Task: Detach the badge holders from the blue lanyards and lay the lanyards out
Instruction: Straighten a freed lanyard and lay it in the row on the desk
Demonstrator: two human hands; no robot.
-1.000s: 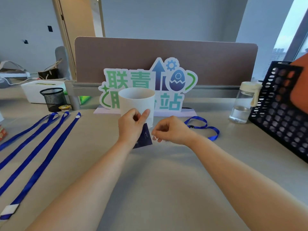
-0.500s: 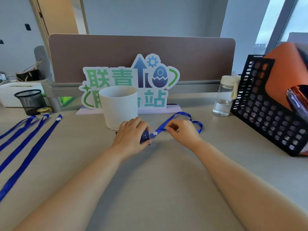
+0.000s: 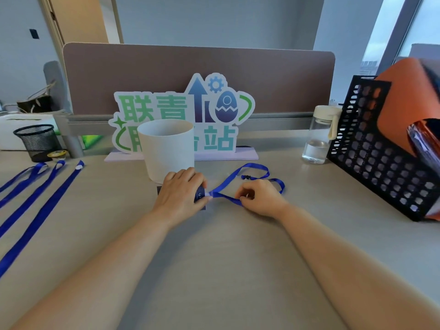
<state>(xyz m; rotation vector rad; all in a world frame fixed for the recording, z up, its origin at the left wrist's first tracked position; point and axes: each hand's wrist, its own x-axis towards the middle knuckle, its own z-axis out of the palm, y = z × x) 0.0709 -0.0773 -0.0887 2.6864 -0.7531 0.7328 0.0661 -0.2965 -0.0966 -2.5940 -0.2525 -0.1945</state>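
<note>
My left hand (image 3: 179,191) lies over a dark blue badge holder (image 3: 199,196) on the desk in front of a white cup (image 3: 166,148), fingers curled round its edge. A blue lanyard (image 3: 238,176) runs from the holder's white clip to the right in a loop, with a black buckle on it. My right hand (image 3: 258,198) pinches the lanyard's strap a short way from the holder. Three more blue lanyards (image 3: 35,210) lie stretched out side by side at the left.
A standing sign (image 3: 183,115) is behind the cup, before a brown divider. A mesh pen cup (image 3: 37,141) stands at the back left. A water bottle (image 3: 320,134) and a black perforated rack (image 3: 381,148) with orange folders are at the right.
My left hand has lowered the badge holder from in front of the cup onto the desk. My right hand has moved along the strap to the right, drawing the lanyard out.
</note>
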